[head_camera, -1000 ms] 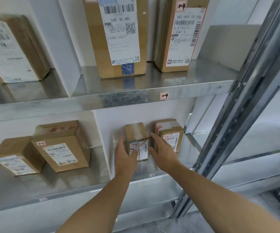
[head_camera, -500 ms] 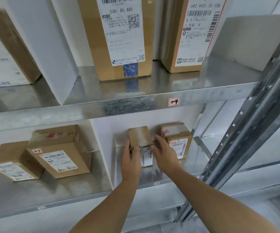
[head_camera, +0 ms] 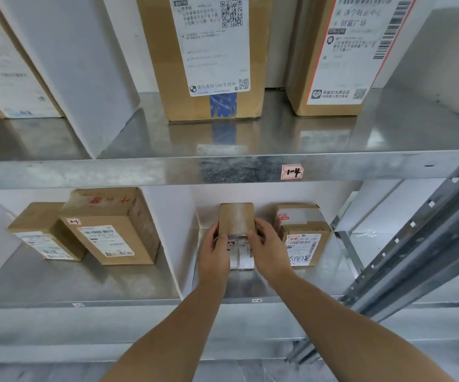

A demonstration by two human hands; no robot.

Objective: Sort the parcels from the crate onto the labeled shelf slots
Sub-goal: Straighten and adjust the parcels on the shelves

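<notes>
1. The small parcel I hold is brown cardboard with a glossy pale tape band and a white label printed black.
2. The neighbouring parcel is brown too, its white label carrying black print and red marks.
3. The tall parcel above is tan, with a white label and a blue patch flecked white.
4. The shelf edge is mottled silver-grey; its tag is red and white with black handwriting.
</notes>
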